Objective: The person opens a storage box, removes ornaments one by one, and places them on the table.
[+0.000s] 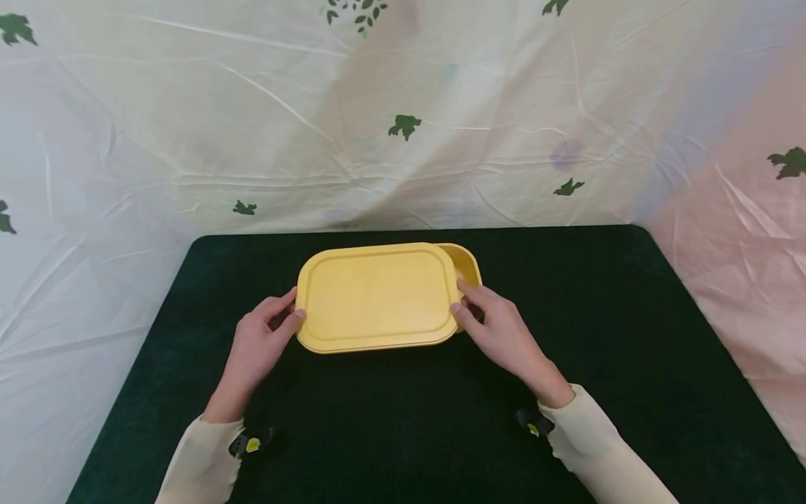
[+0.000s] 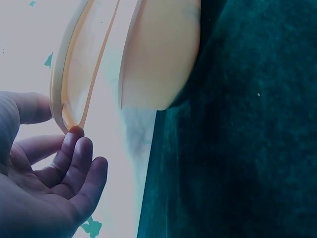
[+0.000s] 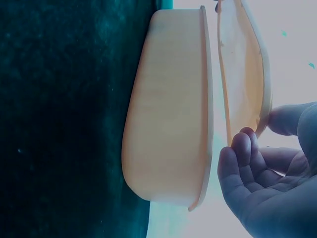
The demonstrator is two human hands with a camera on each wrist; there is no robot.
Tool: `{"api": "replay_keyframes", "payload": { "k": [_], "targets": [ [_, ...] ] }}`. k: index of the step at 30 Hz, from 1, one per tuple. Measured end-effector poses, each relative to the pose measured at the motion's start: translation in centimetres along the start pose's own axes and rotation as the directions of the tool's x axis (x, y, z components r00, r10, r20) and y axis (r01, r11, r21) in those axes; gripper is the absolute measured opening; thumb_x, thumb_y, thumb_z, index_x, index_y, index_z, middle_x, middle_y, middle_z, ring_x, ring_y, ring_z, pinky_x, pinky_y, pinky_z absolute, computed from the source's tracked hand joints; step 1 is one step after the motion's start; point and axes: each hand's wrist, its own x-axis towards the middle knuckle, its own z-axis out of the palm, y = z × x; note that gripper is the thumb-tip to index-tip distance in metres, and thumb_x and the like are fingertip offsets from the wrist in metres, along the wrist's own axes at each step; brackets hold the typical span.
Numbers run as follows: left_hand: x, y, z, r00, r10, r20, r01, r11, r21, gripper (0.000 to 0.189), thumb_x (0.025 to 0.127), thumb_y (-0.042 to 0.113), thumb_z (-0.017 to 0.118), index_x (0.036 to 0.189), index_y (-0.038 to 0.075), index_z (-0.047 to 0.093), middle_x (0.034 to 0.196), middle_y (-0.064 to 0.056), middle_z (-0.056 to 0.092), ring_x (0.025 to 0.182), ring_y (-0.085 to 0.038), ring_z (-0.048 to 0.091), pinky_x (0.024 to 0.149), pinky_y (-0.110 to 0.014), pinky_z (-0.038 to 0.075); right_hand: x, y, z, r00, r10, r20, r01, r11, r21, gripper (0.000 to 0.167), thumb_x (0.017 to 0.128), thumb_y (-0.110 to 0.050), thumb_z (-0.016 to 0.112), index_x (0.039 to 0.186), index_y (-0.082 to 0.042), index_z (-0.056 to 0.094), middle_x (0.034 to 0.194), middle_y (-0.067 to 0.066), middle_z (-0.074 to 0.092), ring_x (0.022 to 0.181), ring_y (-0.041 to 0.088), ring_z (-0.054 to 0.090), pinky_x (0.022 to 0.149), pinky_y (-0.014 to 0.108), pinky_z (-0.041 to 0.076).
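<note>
A yellow rectangular lid (image 1: 378, 297) with rounded corners is held level above a yellow box (image 1: 467, 264), whose right end shows past it in the head view. My left hand (image 1: 261, 339) pinches the lid's left end between thumb and fingers. At the opposite end, my right hand (image 1: 504, 332) pinches the rim the same way. Both wrist views show a gap between the lid (image 3: 242, 64) and the box (image 3: 168, 109), which stands on the dark cloth. Most of the box's inside is hidden under the lid in the head view.
A dark green cloth (image 1: 403, 427) covers the table. Behind it and at both sides hang pale sheets (image 1: 283, 126) with green leaf-like prints. A dark band with a yellow-green mark (image 1: 253, 444) sits at the left wrist, and a similar one (image 1: 534, 428) at the right.
</note>
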Motion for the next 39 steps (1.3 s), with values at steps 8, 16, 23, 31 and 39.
{"api": "replay_keyframes", "payload": {
  "k": [8,16,23,31,39],
  "targets": [
    [-0.7,-0.4,-0.7,1.0,0.002,-0.001,-0.002,1.0,0.016,0.052,0.105,0.03,0.062,0.151,0.007,0.054,0.115,-0.011,0.063,0.096,-0.024,0.058,0.071,-0.022,0.05,-0.5,-0.4,0.4,0.999,-0.025,0.023,0.025,0.999,0.024,0.057,0.107,-0.031,0.06,0.156,-0.005,0.046,0.096,0.0,0.06,0.078,0.018,0.057,0.066,0.031,0.051],
    [-1.4,-1.6,-1.6,1.0,0.0,-0.01,0.001,0.999,0.044,0.052,0.106,0.031,0.061,0.15,0.005,0.054,0.115,-0.012,0.064,0.097,-0.026,0.059,0.073,-0.019,0.052,-0.7,-1.3,1.5,0.996,-0.093,0.015,0.093,0.995,0.021,0.056,0.106,-0.03,0.061,0.152,-0.001,0.049,0.098,-0.001,0.061,0.082,0.013,0.058,0.071,0.031,0.053],
    [-2.4,-2.6,-3.0,1.0,-0.018,-0.013,0.019,0.998,0.068,0.054,0.105,0.033,0.062,0.15,0.005,0.055,0.117,-0.012,0.065,0.096,-0.026,0.06,0.074,-0.017,0.053,-0.8,-2.2,3.0,0.992,-0.116,0.04,0.114,0.992,0.046,0.058,0.105,-0.029,0.063,0.154,-0.002,0.047,0.097,-0.003,0.06,0.08,0.01,0.057,0.069,0.028,0.053],
    [-3.4,-3.6,-3.7,1.0,-0.018,-0.004,0.018,0.993,0.115,0.054,0.103,0.032,0.065,0.148,0.003,0.056,0.115,-0.011,0.068,0.094,-0.023,0.061,0.074,-0.016,0.054,-1.1,-2.8,3.9,0.991,-0.118,0.064,0.116,0.992,0.042,0.057,0.105,-0.028,0.063,0.156,-0.008,0.047,0.095,-0.005,0.057,0.078,0.01,0.055,0.065,0.027,0.05],
    [-4.4,-3.8,-3.4,0.999,-0.042,0.01,0.039,0.984,0.171,0.056,0.102,0.034,0.068,0.147,0.003,0.058,0.112,-0.01,0.07,0.095,-0.023,0.061,0.073,-0.018,0.053,-2.4,-2.8,3.9,0.99,-0.116,0.083,0.116,0.993,0.009,0.057,0.105,-0.026,0.064,0.155,-0.007,0.047,0.093,-0.006,0.056,0.074,0.008,0.053,0.063,0.026,0.049]
  ]
}}
